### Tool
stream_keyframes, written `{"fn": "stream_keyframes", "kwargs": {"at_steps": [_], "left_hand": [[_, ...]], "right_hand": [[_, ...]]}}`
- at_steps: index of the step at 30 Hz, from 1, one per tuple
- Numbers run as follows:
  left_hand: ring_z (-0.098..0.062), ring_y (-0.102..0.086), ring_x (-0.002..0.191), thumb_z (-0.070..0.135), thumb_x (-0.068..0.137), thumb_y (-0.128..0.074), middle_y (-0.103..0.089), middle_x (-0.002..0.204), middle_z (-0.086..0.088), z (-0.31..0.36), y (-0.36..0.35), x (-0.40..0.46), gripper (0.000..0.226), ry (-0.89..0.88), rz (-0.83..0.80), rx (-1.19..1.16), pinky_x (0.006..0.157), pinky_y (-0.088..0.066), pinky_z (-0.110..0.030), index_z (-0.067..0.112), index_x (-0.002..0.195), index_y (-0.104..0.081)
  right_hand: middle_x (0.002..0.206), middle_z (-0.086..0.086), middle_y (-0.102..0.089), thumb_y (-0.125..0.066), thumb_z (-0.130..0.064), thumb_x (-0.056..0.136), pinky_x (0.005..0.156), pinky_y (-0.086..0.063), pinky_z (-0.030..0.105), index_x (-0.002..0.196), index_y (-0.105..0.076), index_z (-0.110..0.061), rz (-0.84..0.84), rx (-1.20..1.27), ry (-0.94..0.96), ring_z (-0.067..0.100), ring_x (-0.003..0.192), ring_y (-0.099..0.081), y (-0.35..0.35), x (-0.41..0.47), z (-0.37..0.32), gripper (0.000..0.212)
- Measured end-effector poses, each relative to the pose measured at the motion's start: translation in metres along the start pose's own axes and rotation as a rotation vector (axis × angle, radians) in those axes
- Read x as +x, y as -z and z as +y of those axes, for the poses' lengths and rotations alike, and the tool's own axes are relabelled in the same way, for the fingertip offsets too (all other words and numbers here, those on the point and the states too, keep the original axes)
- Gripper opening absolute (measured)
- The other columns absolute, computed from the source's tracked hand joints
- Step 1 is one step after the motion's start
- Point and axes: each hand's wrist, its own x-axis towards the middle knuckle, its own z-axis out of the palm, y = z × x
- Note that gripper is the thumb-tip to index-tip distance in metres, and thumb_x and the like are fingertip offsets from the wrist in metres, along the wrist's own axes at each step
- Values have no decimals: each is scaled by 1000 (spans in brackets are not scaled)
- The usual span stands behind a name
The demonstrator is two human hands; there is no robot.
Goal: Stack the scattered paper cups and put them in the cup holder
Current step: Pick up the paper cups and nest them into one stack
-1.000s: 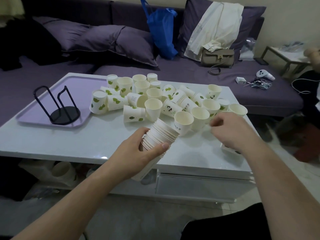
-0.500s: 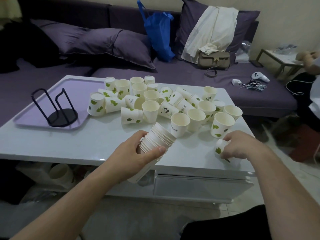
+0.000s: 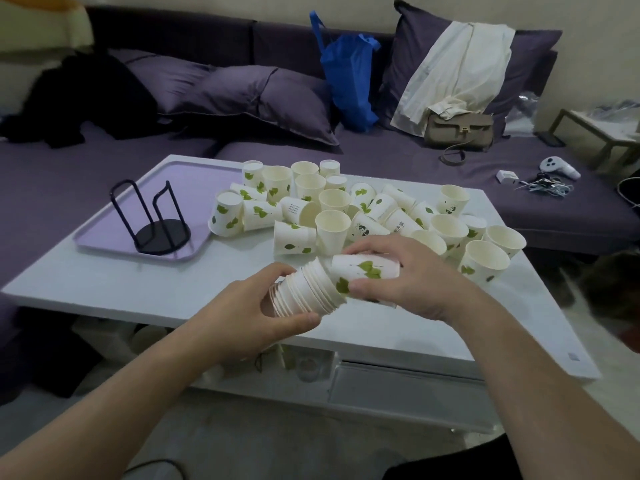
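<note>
My left hand (image 3: pixel 256 306) curls round a stack of nested cups (image 3: pixel 304 289), held on its side above the near edge of the white table (image 3: pixel 104 282), rims toward the right. My right hand (image 3: pixel 398 275) grips a single leaf-print cup (image 3: pixel 363 270), thumb on the near side, fingers over the top; its bottom end sits in the mouth of the stack, tilted a little.

Loose cups (image 3: pixel 332 223) lie scattered over the far middle and right of the table, some upright, some tipped over, most touching a neighbour. One upright cup (image 3: pixel 485 259) stands just right of my right hand.

Cup holder (image 3: pixel 157 220), black wire with a round base, stands on a lilac tray (image 3: pixel 104 237) at the far left of the table, well apart from my hands.

Behind the table: purple sofa (image 3: pixel 381 157) with a blue bag (image 3: pixel 349 81), a tan handbag (image 3: pixel 457 128) and a pale garment (image 3: pixel 460 64).
</note>
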Motion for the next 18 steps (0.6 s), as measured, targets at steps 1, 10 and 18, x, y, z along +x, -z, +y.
{"fn": "stream_keyframes", "kwargs": {"at_steps": [1, 10, 18], "left_hand": [[-7, -71, 99, 65, 81, -83, -67, 115, 20, -4, 3, -1, 68, -7, 0, 4, 89, -65, -30, 48, 137, -50], [-9, -72, 94, 65, 86, -77, -70, 111, 15, -19, 9, -2, 63, 5, 69, -104, 76, -57, -21, 39, 138, -53], [-8, -71, 93, 62, 88, -77, -72, 109, 15, -22, 17, 0, 57, 31, 141, -217, 72, -51, -20, 37, 136, -58]], "right_hand": [[115, -11, -70, -84, -49, 70, 83, -65, 37, 113, -72, -41, -32, 4, -17, 13, 98, -72, -7, 7, -2, 46], [134, -15, -63, -43, -67, 100, 104, -46, 34, 139, -59, -38, -39, 332, -27, 2, 121, -58, -73, 42, -33, 51], [117, -3, -73, -51, -60, 98, 103, -53, 45, 120, -73, -27, 173, 370, -18, 19, 113, -69, -73, 48, -37, 46]]}}
